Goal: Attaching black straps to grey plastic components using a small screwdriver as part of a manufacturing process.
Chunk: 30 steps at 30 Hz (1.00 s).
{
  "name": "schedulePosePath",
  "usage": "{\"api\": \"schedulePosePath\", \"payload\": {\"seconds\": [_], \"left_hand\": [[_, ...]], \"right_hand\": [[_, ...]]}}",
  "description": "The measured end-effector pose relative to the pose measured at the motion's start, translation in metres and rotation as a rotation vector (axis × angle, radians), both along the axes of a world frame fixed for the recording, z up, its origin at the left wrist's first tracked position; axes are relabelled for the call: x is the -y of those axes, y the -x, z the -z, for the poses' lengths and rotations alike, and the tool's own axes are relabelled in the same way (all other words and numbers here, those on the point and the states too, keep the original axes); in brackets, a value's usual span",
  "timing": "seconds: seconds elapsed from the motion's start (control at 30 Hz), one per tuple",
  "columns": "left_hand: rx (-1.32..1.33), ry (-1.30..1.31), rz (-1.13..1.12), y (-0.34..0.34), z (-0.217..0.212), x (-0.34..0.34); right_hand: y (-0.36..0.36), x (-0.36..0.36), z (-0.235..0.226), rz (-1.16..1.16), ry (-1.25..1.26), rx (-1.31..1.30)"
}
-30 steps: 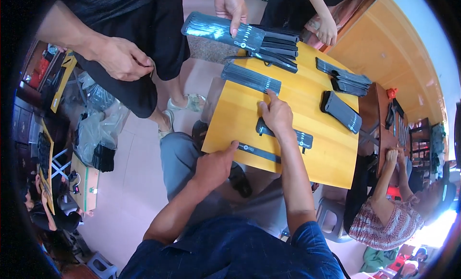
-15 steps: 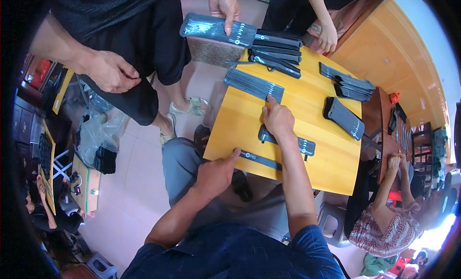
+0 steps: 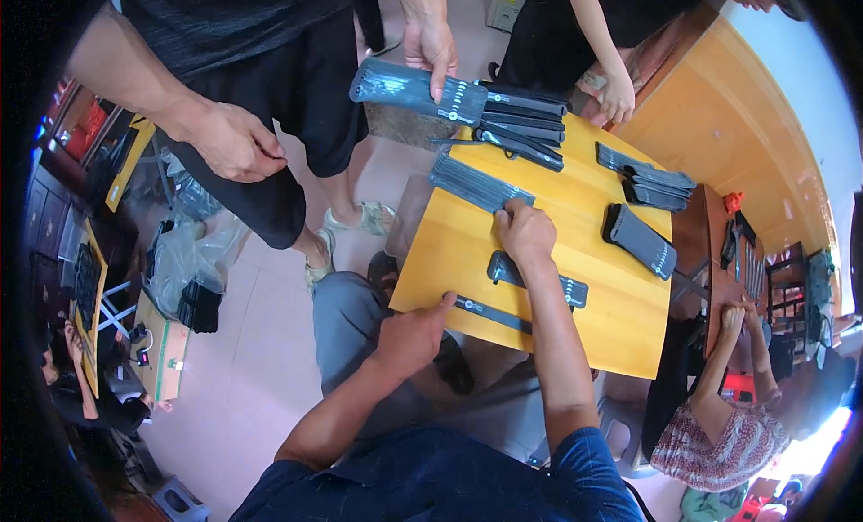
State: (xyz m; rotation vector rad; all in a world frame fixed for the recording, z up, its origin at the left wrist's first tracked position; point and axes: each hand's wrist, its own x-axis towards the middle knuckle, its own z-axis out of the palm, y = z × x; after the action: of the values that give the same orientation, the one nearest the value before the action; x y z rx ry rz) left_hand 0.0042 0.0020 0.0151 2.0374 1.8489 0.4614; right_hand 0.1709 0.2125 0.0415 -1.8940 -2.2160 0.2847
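A narrow black strap lies along the near edge of the yellow table. My left hand is at its left end, thumb side against it and the other fingers curled. My right hand reaches across the table, its fingers closed on the near right end of a stack of clear plastic sleeves. Under my right forearm lies a dark packaged pouch, partly hidden by the arm. A person opposite holds a shiny dark package over the table's far left edge.
Dark packaged pouches are piled at the table's far edge. More packages and a black pouch lie on the right. Another person's hand hangs near the far right corner. Plastic bags sit on the floor at left.
My right hand's fingers have gone from a pointing index finger to a closed hold on the sleeves' end. My left hand stays at the strap. The view has shifted slightly.
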Motion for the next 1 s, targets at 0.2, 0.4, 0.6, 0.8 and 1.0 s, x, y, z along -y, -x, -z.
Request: {"api": "schedulePosePath", "payload": {"seconds": [0.2,0.4,0.6,0.8,1.0], "left_hand": [[0.003,0.000,0.002,0.001,0.002,0.002],[-0.008,0.008,0.017,0.001,-0.002,0.000],[-0.010,0.028,0.010,0.003,-0.007,0.001],[0.001,-0.009,0.018,0.001,-0.005,0.004],[-0.035,-0.037,0.013,0.000,0.003,0.007]], "right_hand": [[0.013,-0.024,0.007,-0.138,-0.301,-0.129],[0.022,-0.045,0.023,-0.147,-0.170,-0.093],[0.027,-0.042,0.022,-0.101,-0.119,-0.056],[0.023,-0.038,0.021,-0.098,-0.133,-0.070],[0.012,0.004,0.005,-0.242,-0.347,-0.300]]}}
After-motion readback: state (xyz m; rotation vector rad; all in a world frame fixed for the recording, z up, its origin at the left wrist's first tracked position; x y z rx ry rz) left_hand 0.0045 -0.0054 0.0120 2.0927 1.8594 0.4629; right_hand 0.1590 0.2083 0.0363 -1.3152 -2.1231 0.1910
